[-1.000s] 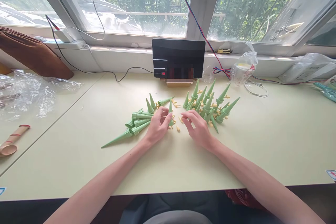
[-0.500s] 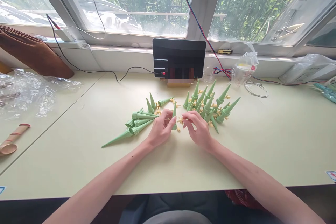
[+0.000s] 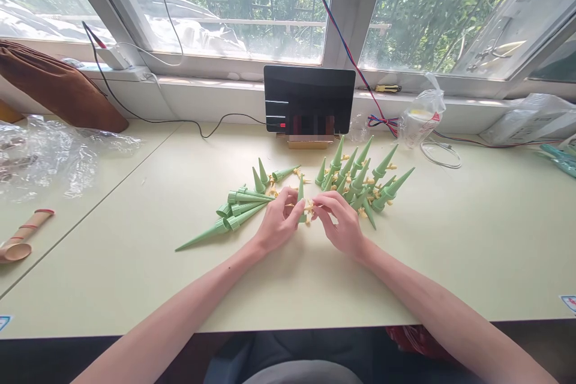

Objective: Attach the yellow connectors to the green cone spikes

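Cone (image 3: pixel 301 189), smooth, green and tapered, points upward at the frame's centre, gripped by the left hand (image 3: pixel 281 222); the right hand (image 3: pixel 341 221) pinches a small yellowish peg (image 3: pixel 308 208) just beside it. Ribbed-collared cones (image 3: pixel 245 197) lie left of centre, pointed green cones (image 3: pixel 360 180) cluster right of centre, and crinkled clear film (image 3: pixel 67 159) lies at the left edge.

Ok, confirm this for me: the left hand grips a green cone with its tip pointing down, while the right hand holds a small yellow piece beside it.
Not quite: the tip points up, as the head view shows. The left hand does grip the green cone, and the right hand holds a small yellow piece beside it.
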`<action>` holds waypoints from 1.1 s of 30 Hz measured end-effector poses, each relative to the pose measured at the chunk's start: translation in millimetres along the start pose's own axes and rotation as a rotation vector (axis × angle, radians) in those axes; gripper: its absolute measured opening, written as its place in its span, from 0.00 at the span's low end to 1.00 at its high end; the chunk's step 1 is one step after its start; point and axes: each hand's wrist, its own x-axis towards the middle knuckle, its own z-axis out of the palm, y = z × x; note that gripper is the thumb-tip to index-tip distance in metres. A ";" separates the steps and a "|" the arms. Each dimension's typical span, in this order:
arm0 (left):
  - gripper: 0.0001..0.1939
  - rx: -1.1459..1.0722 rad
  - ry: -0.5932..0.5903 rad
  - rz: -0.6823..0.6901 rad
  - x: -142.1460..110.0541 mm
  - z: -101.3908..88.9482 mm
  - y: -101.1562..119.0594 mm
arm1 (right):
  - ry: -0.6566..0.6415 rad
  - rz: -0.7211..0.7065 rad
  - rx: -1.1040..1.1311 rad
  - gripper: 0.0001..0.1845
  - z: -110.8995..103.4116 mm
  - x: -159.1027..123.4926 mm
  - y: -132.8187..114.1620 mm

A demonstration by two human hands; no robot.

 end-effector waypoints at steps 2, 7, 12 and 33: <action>0.14 -0.024 -0.003 -0.011 0.1 0.1 -0.5 | 0.005 -0.004 0.008 0.12 -0.1 0.2 -0.2; 0.16 -0.114 -0.005 -0.041 0.7 0.7 -0.1 | -0.001 0.019 0.010 0.12 0.2 0.3 0.6; 0.19 -0.187 0.003 -0.095 0.8 0.3 9.3 | 0.000 0.015 -0.031 0.11 0.3 -0.1 2.7; 0.15 -0.134 0.022 -0.027 -0.2 1.6 3.1 | -0.007 0.011 -0.040 0.11 -1.3 2.1 1.6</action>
